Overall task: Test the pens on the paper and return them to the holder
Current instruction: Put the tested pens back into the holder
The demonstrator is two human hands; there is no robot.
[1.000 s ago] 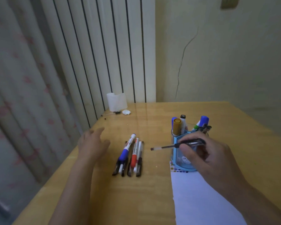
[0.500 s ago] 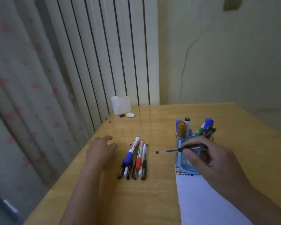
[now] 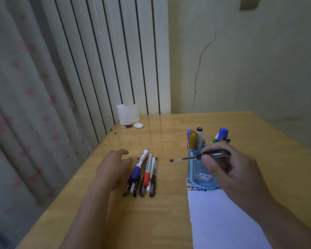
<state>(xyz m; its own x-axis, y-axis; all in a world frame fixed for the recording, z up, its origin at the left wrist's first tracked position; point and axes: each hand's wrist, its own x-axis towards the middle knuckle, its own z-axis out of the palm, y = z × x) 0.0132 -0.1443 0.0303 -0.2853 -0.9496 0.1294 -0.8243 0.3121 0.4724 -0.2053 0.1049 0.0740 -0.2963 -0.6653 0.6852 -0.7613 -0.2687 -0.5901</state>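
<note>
- Since a second ago the left hand (image 3: 113, 166) has slid toward the loose pens, and the right hand's pen has barely shifted in front of the holder.
- Left hand rests palm-down on the wooden table (image 3: 162, 221), fingers loosely spread, gripping nothing — its fingertips lie just beside the blue marker (image 3: 138, 168).
- Loose pens lie side by side in a row: the blue marker, a red marker (image 3: 147, 171) and several thin black-capped pens (image 3: 153, 178).
- Right hand (image 3: 228, 169) pinches a black pen (image 3: 199, 156) between thumb and fingers, roughly level, tip pointing left — in front of the blue pen holder (image 3: 199, 177).
- Holder stands upright with markers inside, at the far edge of the white paper (image 3: 223, 221).
</note>
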